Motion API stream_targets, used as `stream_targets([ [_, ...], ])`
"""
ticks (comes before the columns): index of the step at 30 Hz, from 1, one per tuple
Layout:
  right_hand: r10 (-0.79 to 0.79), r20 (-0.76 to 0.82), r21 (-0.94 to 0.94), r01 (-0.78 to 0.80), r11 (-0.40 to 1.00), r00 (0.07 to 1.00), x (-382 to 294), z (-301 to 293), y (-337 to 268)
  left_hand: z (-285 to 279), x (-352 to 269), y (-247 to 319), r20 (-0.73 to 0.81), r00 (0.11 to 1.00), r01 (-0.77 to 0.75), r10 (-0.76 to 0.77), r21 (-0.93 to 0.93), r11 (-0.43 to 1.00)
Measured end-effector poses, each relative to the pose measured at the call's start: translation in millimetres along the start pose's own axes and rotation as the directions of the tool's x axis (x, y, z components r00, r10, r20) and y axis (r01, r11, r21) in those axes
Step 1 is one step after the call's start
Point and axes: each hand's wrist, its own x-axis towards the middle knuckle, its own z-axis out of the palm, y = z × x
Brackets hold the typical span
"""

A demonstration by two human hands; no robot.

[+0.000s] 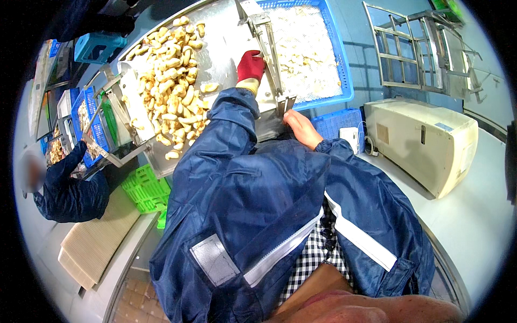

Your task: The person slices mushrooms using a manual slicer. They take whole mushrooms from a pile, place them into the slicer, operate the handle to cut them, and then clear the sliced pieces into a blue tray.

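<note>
My left hand (250, 68), in a red glove with a pale cuff, is curled on the metal worktable (220, 44) against the near side of a long metal cutter (271, 52). Whatever its fingers may hold is hidden. My bare right hand (302, 128) is closed around the near end of the cutter, its fingertips partly out of sight. Left of the glove lies a heap of whole pale mushrooms (173, 87) with brownish caps, and a single mushroom (209, 87) rests apart from it. Beyond the cutter, thin pale slices (307, 52) cover the bottom of a blue plastic crate (345, 72).
At the left a co-worker (72, 189) in dark blue reaches to another bench with a blue crate (89, 125). Green crates (146, 189) stand by the table's left corner. On the right are a beige machine housing (420, 141), a metal frame cart (404, 56) and a blue basket (339, 121).
</note>
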Motion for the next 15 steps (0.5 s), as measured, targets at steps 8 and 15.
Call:
stream_targets([
  [8, -0.013, 0.011, -0.069, 0.014, 0.998, 1.0, 4.2, 8.6, -6.2, -4.6, 7.5, -10.1, 0.04, 0.999, 0.005, 0.005, -0.245, 0.97],
  [15, -0.026, 0.047, -0.02, 0.027, 0.999, 0.999, 4.6, 2.9, -19.9, -85.1, -29.0, -14.2, 0.034, 0.935, -0.341, 0.352, 0.355, 0.871],
])
